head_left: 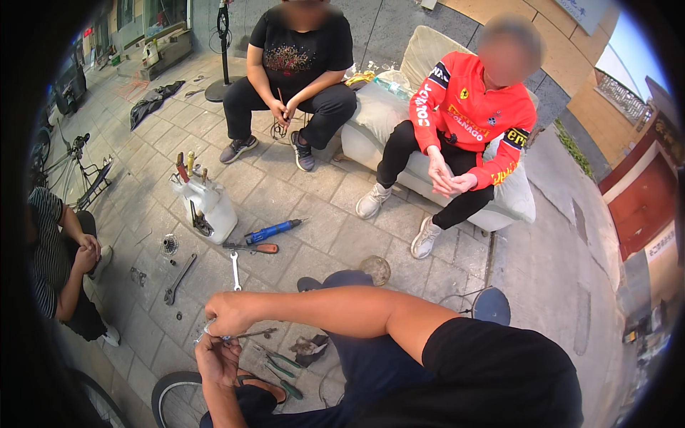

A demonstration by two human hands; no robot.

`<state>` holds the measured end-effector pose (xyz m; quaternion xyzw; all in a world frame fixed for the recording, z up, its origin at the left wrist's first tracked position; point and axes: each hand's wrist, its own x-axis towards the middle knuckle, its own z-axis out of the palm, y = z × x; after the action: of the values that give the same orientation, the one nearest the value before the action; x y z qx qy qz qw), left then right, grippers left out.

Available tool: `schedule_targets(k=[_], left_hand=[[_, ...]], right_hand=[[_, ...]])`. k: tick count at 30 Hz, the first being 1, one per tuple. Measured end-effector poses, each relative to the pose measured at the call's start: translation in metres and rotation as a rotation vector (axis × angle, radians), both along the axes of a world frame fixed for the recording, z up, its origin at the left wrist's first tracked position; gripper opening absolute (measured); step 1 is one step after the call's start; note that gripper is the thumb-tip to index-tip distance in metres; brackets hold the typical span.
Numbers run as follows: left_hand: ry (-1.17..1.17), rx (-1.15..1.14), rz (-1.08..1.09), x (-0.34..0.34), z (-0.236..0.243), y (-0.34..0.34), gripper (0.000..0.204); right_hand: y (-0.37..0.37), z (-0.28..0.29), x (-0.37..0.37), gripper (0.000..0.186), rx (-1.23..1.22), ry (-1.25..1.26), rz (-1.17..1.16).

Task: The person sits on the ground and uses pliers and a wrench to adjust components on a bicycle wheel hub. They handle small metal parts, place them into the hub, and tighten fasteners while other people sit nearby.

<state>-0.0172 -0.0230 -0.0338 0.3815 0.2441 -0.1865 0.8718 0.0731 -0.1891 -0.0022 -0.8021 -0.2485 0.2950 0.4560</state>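
Observation:
My right hand reaches in from the right, its fingers closed in a grip. Just below it, my left hand comes up from the lower edge, fingers curled and closed. Between them sits a small silvery metal part, mostly covered by the fingers; its kind cannot be made out. A thin metal tool shows beside the hands; whether it is held or lies on the paving is unclear. Beyond my right hand lies a silver wrench. Green-handled pliers and a green-handled screwdriver rest near my foot.
A white plastic jug holds several tools. Near it lie a blue power screwdriver, an orange-handled tool, a bicycle cassette and a dark wrench. Two people sit opposite, another at left. A bicycle wheel is below.

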Motion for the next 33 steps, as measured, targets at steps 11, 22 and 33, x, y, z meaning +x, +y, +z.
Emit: schedule_targets(k=[11, 22, 33], left_hand=[[-0.058, -0.149, 0.011, -0.005, -0.007, 0.004, 0.02], [-0.158, -0.002, -0.191, -0.012, 0.003, 0.013, 0.026], [-0.169, 0.012, -0.219, -0.012, 0.005, 0.009, 0.025]], right_hand=[[-0.007, 0.022, -0.002, 0.047, -0.001, 0.175, -0.005], [-0.013, 0.026, -0.003, 0.036, -0.038, 0.208, -0.01], [-0.01, 0.034, -0.002, 0.037, -0.103, 0.241, 0.06]])
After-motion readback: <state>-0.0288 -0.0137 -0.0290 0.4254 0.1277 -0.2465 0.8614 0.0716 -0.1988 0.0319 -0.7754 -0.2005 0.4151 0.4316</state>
